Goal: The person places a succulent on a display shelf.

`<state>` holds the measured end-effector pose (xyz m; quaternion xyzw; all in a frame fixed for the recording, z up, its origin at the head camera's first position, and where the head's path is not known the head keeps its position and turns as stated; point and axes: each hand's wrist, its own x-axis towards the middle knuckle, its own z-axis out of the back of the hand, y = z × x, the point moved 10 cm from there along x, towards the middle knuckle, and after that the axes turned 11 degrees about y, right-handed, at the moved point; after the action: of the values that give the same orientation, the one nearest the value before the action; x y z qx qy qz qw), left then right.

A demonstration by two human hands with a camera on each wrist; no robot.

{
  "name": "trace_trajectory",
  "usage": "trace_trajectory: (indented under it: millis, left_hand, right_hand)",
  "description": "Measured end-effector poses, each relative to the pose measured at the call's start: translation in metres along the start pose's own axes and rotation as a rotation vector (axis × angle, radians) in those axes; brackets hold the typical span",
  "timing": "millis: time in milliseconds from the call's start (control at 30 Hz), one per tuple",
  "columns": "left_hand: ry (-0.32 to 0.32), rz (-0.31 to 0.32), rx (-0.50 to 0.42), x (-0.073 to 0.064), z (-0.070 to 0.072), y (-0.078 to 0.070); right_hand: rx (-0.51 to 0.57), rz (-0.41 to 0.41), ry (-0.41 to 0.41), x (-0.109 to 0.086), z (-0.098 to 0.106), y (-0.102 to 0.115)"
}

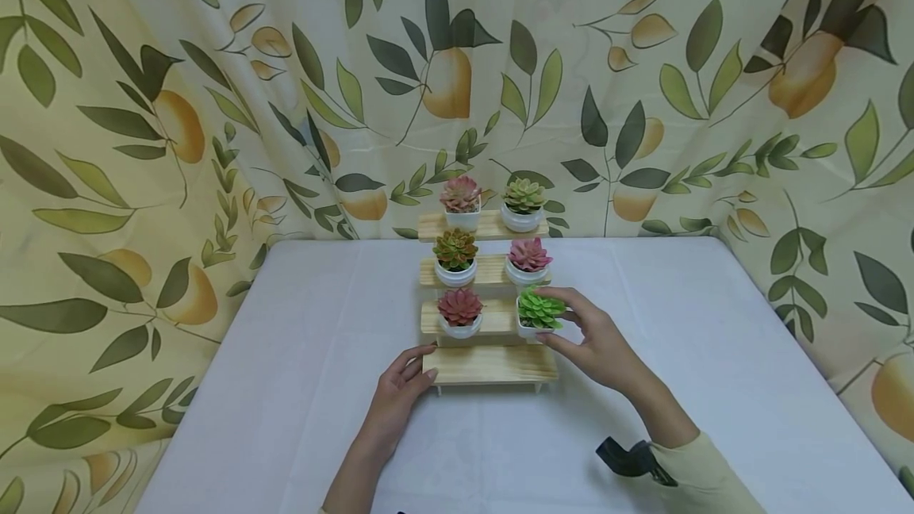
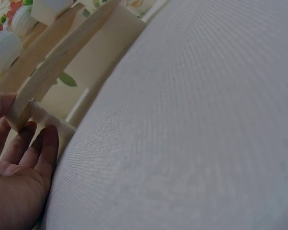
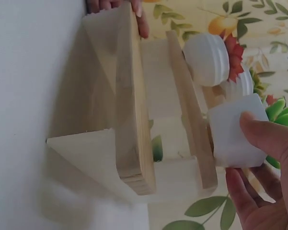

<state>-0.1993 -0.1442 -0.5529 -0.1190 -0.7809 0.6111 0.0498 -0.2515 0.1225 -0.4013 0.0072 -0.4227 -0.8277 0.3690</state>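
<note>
A tiered wooden stand (image 1: 493, 365) carries small potted succulents in pairs on its upper steps. My right hand (image 1: 596, 339) pinches the white square pot of the bright green succulent (image 1: 540, 309) between thumb and fingers, at the right end of the second step from the front. In the right wrist view that pot (image 3: 237, 132) is right at the step's edge; whether it rests fully on it I cannot tell. My left hand (image 1: 401, 395) grips the left end of the front step, its thumb on top and fingers around the end, as the left wrist view also shows (image 2: 24, 163).
Beside the green plant stands a dark red succulent (image 1: 460, 308). Behind are a green-brown one (image 1: 455, 251), a pink one (image 1: 529, 255), a pale pink one (image 1: 461, 195) and a pale green one (image 1: 524, 197). A white cloth (image 1: 321, 324) covers the table; a leaf-patterned curtain (image 1: 286, 101) hangs behind.
</note>
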Motion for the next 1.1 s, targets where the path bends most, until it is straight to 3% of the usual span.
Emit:
trace_trajectory:
  millis: [1100]
  left_hand:
    - [0.002,-0.004,-0.023,0.0013,-0.0002,0.0006]
  right_hand:
    - [-0.046,-0.027,0.008,0.0036,-0.0066,-0.0046]
